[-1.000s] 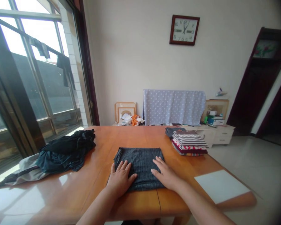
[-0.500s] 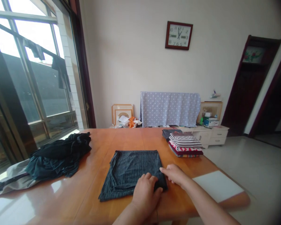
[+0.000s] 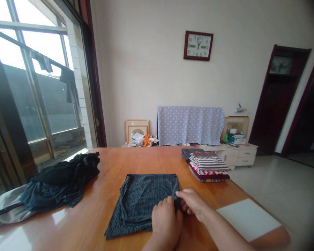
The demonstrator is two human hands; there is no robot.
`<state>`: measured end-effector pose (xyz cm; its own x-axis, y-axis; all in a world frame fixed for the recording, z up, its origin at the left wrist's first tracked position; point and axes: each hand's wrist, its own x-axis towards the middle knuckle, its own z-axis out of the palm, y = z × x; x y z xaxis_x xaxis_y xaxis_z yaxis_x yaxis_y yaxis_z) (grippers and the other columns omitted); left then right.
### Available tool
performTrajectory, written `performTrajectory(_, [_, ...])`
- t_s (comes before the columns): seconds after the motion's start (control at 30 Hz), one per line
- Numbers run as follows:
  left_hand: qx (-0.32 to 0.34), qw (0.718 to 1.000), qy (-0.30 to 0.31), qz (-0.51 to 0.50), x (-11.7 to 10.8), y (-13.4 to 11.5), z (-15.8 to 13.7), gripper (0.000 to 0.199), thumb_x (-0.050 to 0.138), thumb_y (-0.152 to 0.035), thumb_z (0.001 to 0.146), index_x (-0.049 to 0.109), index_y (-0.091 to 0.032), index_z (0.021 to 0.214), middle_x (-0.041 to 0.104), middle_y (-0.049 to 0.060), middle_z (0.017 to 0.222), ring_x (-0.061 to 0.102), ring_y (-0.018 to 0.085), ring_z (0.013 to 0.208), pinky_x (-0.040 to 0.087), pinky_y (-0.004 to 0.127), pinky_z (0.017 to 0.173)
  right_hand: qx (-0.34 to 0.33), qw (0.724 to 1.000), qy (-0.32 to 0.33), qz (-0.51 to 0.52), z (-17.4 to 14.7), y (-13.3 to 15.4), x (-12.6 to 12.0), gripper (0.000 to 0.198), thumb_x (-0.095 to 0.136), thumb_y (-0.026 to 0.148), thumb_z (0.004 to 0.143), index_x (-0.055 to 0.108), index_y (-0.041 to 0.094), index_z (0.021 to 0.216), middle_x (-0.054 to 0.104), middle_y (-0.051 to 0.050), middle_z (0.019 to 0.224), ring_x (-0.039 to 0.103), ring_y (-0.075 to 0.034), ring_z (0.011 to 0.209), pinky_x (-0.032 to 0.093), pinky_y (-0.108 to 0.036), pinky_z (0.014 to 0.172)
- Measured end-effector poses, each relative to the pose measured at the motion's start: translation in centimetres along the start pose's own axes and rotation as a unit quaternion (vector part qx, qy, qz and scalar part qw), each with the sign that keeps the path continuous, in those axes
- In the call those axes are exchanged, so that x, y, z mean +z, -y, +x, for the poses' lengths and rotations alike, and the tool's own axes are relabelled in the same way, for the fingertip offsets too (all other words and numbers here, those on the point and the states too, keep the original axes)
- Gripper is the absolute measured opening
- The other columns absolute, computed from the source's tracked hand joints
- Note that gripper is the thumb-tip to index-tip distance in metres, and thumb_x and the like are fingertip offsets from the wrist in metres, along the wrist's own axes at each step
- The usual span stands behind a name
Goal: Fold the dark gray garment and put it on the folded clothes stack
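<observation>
Above, the clock shows numerals; right fingers pinch the cloth's edge, left fingers' grip unclear, counter spreading leftward.

One worn head cam, facing fwd & a bit down over the worktop; left hand & right hand closest to lens, btm ctr; wall w/ clock roughly square-on, well back past far edge; window oblique at L, dark doorway at R; wide FOV, pic squeezed in ht
</observation>
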<state>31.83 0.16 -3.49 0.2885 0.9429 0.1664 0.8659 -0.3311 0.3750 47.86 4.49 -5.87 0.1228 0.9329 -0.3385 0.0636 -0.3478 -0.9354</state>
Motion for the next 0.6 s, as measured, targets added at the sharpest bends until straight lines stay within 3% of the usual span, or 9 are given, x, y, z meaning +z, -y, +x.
performTrajectory(0.13, [-0.012, 1.000, 0.000, -0.024, -0.4, 0.8, 0.5, 0.021, 0.043, -0.029, 0.090, 0.058, -0.022, 0.102, 0.072, 0.007, 0.101, 0.066, 0.024, 0.092, 0.043, 0.034, 0.076, 0.063, 0.991, -0.007, 0.116, 2.7, 0.6, -1.0, 0.036, 0.058, 0.052, 0.089, 0.057, 0.018, 0.079, 0.068, -0.008, 0.072, 0.067, -0.016, 0.063, 0.054, -0.024, 0.056])
performTrajectory(0.2, [-0.012, 0.999, -0.004, -0.041, -0.6, 1.0, 0.5, 0.020, 0.042, -0.029, 0.090, 0.057, -0.024, 0.101, 0.073, 0.005, 0.100, 0.067, 0.024, 0.093, 0.042, 0.033, 0.075, 0.068, 0.985, -0.017, 0.157, 4.3, 1.1, -1.1, 0.034, 0.058, 0.049, 0.090, 0.057, 0.018, 0.079, 0.069, -0.008, 0.075, 0.069, -0.016, 0.067, 0.057, -0.026, 0.063])
performTrajectory(0.47, [-0.023, 0.996, -0.005, -0.081, -1.6, 1.7, 0.2, 0.020, 0.043, -0.028, 0.087, 0.058, -0.026, 0.100, 0.074, 0.004, 0.097, 0.068, 0.023, 0.089, 0.041, 0.033, 0.072, 0.059, 0.985, -0.038, 0.160, 10.1, 3.0, 1.4, 0.001, 0.061, 0.017, 0.083, 0.059, 0.017, 0.083, 0.067, -0.002, 0.066, 0.064, -0.013, 0.056, 0.052, -0.021, 0.052])
performTrajectory(0.6, [-0.054, 0.995, -0.009, -0.081, -2.8, 2.9, 0.0, 0.022, 0.044, -0.028, 0.085, 0.058, -0.027, 0.102, 0.074, 0.003, 0.088, 0.068, 0.025, 0.083, 0.040, 0.036, 0.078, 0.041, 0.987, -0.027, 0.155, 11.7, 4.5, 3.5, 0.009, 0.060, 0.016, 0.080, 0.054, 0.019, 0.073, 0.057, 0.003, 0.052, 0.055, -0.011, 0.044, 0.046, -0.019, 0.045])
